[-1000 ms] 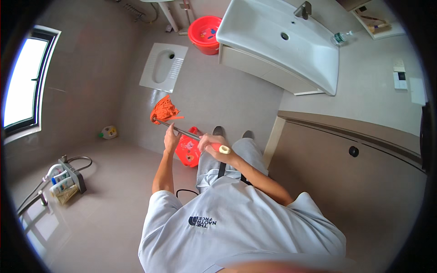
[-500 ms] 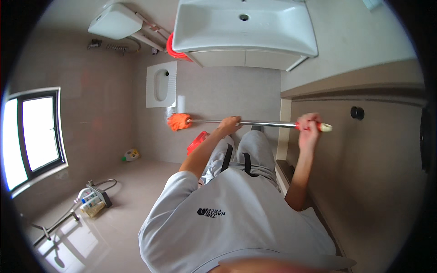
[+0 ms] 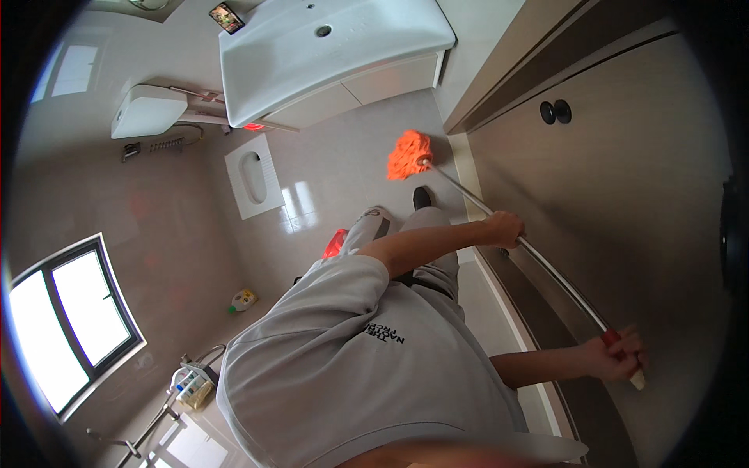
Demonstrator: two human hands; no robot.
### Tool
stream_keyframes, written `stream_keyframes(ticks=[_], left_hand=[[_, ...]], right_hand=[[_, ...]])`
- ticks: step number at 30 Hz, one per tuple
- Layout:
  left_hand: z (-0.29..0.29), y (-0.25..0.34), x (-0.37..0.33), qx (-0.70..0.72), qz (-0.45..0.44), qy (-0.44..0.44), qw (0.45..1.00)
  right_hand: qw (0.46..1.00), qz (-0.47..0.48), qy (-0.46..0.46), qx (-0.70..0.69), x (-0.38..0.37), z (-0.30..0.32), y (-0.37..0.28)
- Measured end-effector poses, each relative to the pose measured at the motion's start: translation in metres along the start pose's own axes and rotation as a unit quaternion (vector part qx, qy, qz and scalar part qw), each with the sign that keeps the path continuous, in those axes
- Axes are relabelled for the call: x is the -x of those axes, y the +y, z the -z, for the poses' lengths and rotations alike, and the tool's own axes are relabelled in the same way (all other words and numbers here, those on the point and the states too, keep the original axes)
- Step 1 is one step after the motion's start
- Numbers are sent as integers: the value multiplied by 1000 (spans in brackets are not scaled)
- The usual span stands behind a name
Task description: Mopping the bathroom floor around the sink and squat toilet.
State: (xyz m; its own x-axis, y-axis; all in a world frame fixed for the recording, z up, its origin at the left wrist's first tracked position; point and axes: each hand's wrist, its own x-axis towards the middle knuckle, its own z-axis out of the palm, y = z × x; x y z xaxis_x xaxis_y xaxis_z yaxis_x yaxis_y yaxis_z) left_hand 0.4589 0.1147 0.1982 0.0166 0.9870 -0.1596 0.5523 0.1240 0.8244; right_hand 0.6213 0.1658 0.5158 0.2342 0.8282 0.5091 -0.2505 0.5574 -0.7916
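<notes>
A mop (image 3: 562, 282) with a shiny metal pole runs slantwise through both of my hands. Its fluffy orange head (image 3: 409, 155) rests on the grey floor tiles, beyond my dark shoe and close to the door side. My left hand (image 3: 505, 229), its arm crossing in front of my body, is wrapped round the middle of the pole. Near the upper end, at the red and cream grip, my right hand (image 3: 616, 355) is closed round the handle, slightly blurred.
Ahead stands a white washbasin (image 3: 273, 78) on a cabinet, a phone (image 3: 226, 17) on its rim. A squat toilet (image 3: 253, 177) is set into the floor at left. The brown door (image 3: 608, 179) rises on the right. A red plastic container (image 3: 335, 242) and a bottle (image 3: 243, 300) are by my left.
The mop head has swung from beside the squat toilet rightward toward the door. Both hands have moved right, the right one also nearer my body. My view has turned too.
</notes>
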Motion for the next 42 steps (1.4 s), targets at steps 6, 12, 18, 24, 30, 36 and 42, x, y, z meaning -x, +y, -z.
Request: stream_keyframes(ticks=[6,12,18,24,30,36,42], left_hand=[[18,0,17,44,3,70,997],[-27,-117,98,-121,127,325,929],[25,-212,282,77,309,205,925],[-30,-317,544,32,569,261,779],[-63,-294,685,16,627,350,696],[-79,-277,632,-33,585,471,660],[-28,-254,483,-33,427,457,780]], right_hand=[[999,33,-41,-15,11,-14,-13],[984,-70,-162,3,100,-97,46],[922,-274,-273,-32,244,-146,87],[601,-529,-592,-91,512,-168,96],[367,-479,-792,-97,632,-157,45],[401,-533,-743,-56,614,-154,81],[599,-573,-551,-100,436,-181,163]])
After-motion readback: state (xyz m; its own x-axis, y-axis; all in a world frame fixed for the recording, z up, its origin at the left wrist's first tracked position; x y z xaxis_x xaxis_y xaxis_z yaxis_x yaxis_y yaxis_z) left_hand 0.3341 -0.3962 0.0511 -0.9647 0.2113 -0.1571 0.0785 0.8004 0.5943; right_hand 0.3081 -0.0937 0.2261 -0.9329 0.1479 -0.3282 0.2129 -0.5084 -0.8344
